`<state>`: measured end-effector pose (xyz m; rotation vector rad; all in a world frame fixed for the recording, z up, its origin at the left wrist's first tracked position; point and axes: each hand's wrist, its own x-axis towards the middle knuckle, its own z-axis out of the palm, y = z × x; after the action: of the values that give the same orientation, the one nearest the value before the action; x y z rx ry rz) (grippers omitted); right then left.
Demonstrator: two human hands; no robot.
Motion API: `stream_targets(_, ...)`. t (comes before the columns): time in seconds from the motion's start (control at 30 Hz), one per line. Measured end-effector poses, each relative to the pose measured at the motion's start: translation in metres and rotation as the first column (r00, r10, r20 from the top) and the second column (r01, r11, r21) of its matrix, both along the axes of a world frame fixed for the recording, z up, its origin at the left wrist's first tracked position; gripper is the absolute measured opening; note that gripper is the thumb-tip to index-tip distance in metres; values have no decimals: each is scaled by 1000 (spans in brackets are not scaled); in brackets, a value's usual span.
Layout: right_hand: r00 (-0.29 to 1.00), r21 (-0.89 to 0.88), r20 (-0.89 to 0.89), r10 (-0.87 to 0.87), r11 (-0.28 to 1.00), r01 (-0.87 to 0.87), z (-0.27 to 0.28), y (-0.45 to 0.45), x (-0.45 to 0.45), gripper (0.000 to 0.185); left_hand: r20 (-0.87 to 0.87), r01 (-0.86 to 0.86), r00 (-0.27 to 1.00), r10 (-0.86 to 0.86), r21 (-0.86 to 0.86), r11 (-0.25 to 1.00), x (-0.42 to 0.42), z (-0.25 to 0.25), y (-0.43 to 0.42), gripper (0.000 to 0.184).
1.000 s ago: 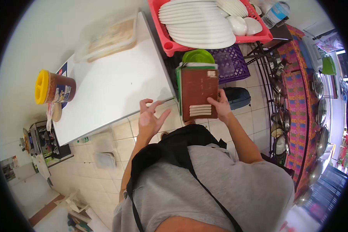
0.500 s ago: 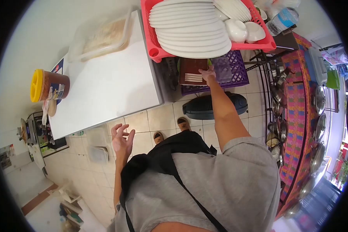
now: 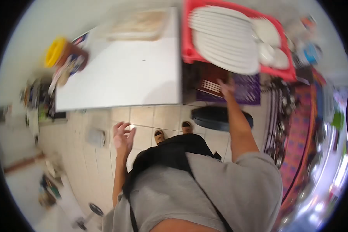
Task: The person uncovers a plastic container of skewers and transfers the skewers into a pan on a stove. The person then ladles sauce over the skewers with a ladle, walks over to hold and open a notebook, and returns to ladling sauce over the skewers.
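Note:
My right hand (image 3: 227, 88) is on the right edge of a brown book-like item (image 3: 214, 79) with several pale stripes, low beneath the red rack (image 3: 188, 50) and above the purple crate (image 3: 248, 89). Its fingers are blurred, but they appear to grip the edge. My left hand (image 3: 123, 135) is held over the tiled floor with curled, parted fingers and nothing in it. White plates (image 3: 224, 38) stand in the rack, and its rim hides the far part of the brown item.
A white tabletop (image 3: 131, 77) at the left bears a yellow-lidded jar (image 3: 67, 56) and a plastic container (image 3: 137, 25). A dark rounded object (image 3: 210, 118) is on the floor below the crate. Metal pots and a patterned cloth (image 3: 295, 143) line the right side.
My right hand has carried the brown item away from my body to beneath the rack. My left hand has moved away from it, to the left. The view has turned and blurred.

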<state>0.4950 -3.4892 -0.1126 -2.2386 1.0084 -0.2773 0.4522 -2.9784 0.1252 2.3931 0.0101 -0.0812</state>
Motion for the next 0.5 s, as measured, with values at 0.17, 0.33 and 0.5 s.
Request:
stream_targets(0.17,978,-496,208,-29,859,131,6,29,-36,55,14,-102,995,101,96,990,-14,12,38,31)
stream_targets(0.33,850,47,107,517,851,-523,95,164,-141,26,55,-289,957,286,48,956,-57,-1,120,32)
stream_targets(0.5,605,119,85,791,595,-795,119,315,-119,17,4,-502,864,503,63,863,-112,-12,225,33)
